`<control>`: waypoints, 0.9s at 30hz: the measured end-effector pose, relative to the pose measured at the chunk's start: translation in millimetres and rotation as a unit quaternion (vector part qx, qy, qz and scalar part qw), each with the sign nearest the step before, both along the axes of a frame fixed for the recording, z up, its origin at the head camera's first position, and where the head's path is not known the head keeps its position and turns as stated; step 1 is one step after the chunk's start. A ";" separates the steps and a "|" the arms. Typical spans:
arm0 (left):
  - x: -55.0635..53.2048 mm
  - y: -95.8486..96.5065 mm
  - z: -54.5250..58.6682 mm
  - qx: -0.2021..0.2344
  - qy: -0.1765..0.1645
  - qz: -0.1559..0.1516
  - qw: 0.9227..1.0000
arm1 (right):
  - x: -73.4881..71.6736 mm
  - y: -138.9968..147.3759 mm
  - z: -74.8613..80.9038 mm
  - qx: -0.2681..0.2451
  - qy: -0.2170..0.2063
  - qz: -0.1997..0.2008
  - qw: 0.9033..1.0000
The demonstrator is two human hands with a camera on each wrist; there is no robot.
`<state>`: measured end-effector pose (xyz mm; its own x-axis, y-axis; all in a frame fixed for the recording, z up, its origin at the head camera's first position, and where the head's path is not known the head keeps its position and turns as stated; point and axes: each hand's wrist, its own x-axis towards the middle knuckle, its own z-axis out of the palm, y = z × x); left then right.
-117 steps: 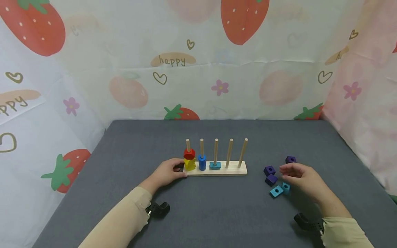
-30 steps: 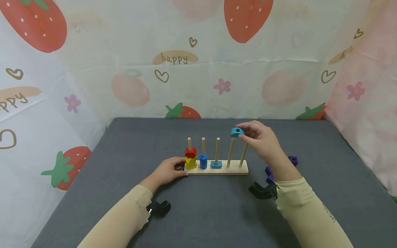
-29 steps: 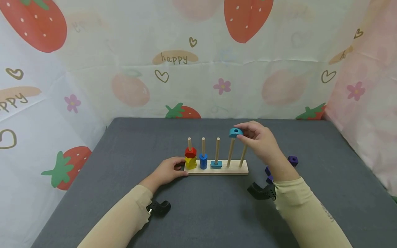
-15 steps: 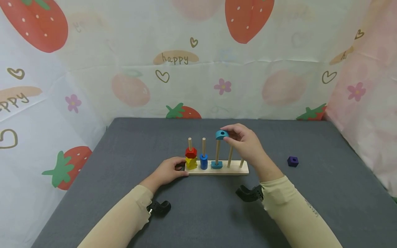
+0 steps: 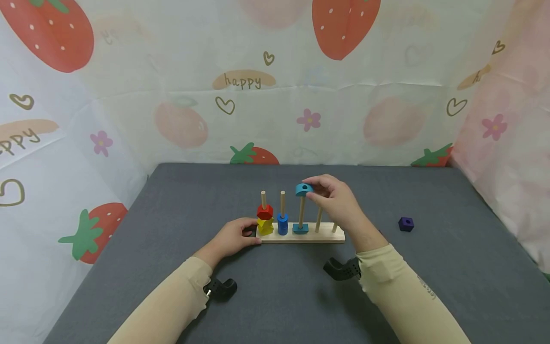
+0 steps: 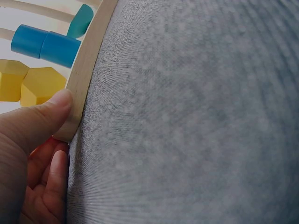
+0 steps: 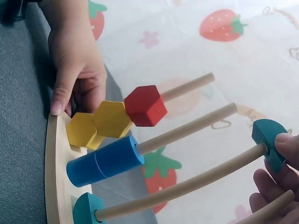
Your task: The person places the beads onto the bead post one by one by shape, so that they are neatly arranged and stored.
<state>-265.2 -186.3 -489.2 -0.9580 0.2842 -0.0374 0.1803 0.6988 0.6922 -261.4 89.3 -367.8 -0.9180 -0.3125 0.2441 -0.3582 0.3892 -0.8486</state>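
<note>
My left hand [image 5: 232, 237] grips the left end of the wooden peg board [image 5: 320, 237], thumb along the near edge. In my right hand [image 5: 337, 198] a teal half-round block [image 5: 303, 189] is pinched at the top of the third peg [image 5: 302, 212]. The right wrist view shows that peg's tip at the hole of the held teal block [image 7: 268, 140]. Another teal block [image 5: 300, 229] sits at the same peg's foot. Yellow blocks [image 7: 112, 119] under a red block [image 7: 145, 106] fill the first peg; blue cylinders [image 7: 105, 161] are on the second.
On the grey cloth to the right lies a purple block [image 5: 406, 224]. My right forearm covers the cloth nearer the board. The fourth peg [image 5: 319, 220] and fifth peg [image 5: 334, 227] stand bare below my right hand. A strawberry-print curtain [image 5: 275, 114] hangs behind the table.
My right hand has picked up the half-round teal block from the right and carried it left, past the fourth peg to the third, lowering slightly. My left hand has stayed on the board.
</note>
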 end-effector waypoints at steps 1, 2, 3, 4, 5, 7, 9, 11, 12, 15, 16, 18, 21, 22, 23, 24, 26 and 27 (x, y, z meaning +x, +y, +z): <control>-0.2 0.2 -0.2 0.000 0.000 0.000 1.000 | 0.5 -0.4 0.2 0.001 -0.001 -0.003 1.000; -0.2 0.3 -0.3 0.000 -0.001 0.001 1.000 | 0.8 -0.8 0.2 0.001 -0.002 -0.005 1.000; -0.2 0.5 -0.2 0.001 0.000 0.000 1.000 | 0.8 -1.0 -0.4 0.003 -0.003 -0.007 1.000; -0.2 0.6 -0.1 0.001 0.000 -0.001 1.000 | 0.7 -1.3 -1.0 0.006 -0.004 -0.009 1.000; -0.2 0.8 0.2 0.001 0.000 -0.001 1.000 | 0.5 -1.5 -1.9 0.010 -0.005 -0.011 1.000; 0.3 1.2 1.0 -0.001 0.001 -0.002 1.000 | 0.8 -1.7 -3.8 0.016 -0.012 -0.015 1.000; 0.6 1.4 1.8 -0.001 0.001 -0.002 1.000 | 0.8 -1.6 -6.5 0.024 -0.020 -0.018 0.999; 1.1 1.6 2.5 -0.003 0.001 -0.003 1.000 | 1.2 -1.7 -8.9 0.031 -0.025 -0.021 0.999; 1.3 1.6 2.7 -0.003 0.000 -0.002 1.000 | 1.4 -1.7 -10.0 0.032 -0.028 -0.022 0.999; 1.7 1.7 2.9 -0.001 0.000 -0.002 1.000 | 0.8 -2.1 -14.4 0.038 -0.030 -0.021 0.999; 2.0 1.6 3.0 0.000 0.000 -0.002 1.000 | 0.6 -2.2 -15.8 0.037 -0.032 -0.020 0.999; 2.2 1.5 3.2 -0.001 -0.003 -0.001 1.000 | -0.1 -2.5 -18.7 0.032 -0.038 -0.019 0.999; 2.3 1.4 3.2 -0.002 -0.002 -0.002 1.000 | -0.4 -3.4 -21.4 0.017 -0.050 -0.019 0.998; 2.3 1.4 3.4 -0.003 -0.002 -0.002 1.000 | -0.4 -3.7 -21.9 0.013 -0.053 -0.020 0.998; 2.1 1.4 3.3 -0.004 -0.002 -0.001 1.000 | -0.3 -4.1 -22.5 0.008 -0.056 -0.022 0.998; 1.9 1.3 3.2 -0.004 -0.001 -0.002 1.000 | -0.2 -4.4 -22.7 0.005 -0.057 -0.025 0.998; 1.7 1.4 3.4 -0.004 -0.001 -0.001 1.000 | 0.0 -5.0 -23.1 -0.003 -0.057 -0.031 0.998; 1.6 1.4 3.4 -0.004 0.000 -0.002 1.000 | -0.1 -5.3 -23.6 -0.007 -0.057 -0.035 0.998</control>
